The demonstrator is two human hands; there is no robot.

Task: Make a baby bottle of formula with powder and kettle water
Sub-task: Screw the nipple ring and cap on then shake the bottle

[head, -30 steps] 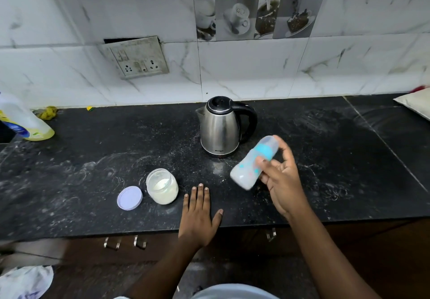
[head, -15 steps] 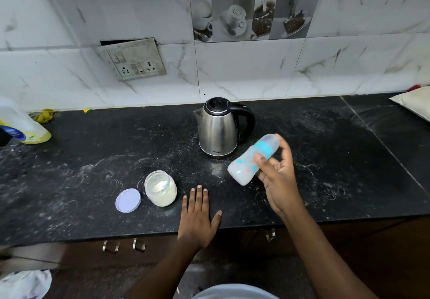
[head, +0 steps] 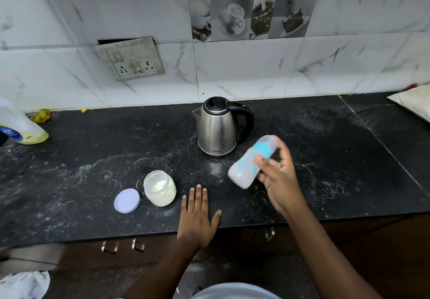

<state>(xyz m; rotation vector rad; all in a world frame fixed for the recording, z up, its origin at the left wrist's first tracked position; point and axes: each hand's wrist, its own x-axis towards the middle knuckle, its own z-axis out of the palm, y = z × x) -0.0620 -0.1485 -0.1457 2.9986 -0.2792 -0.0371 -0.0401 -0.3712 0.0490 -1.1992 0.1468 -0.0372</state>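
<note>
My right hand grips a baby bottle with a blue collar and clear cap, held tilted above the counter, base toward me and left, cap up to the right; both are motion-blurred. A steel kettle with a black lid and handle stands just behind the bottle. An open glass jar of white powder sits at front left, its lilac lid lying flat beside it. My left hand rests flat on the black counter, fingers spread, right of the jar.
A yellow liquid bottle stands at the far left, a yellow scrap behind it by the wall. A pale cushion-like object lies at the far right. A socket plate is on the tiled wall. Drawer handles sit below the counter edge.
The bottle in my right hand has shifted slightly and stays blurred, tilted the same way. My left hand has stayed flat on the counter. Kettle, jar and lid have not moved.
</note>
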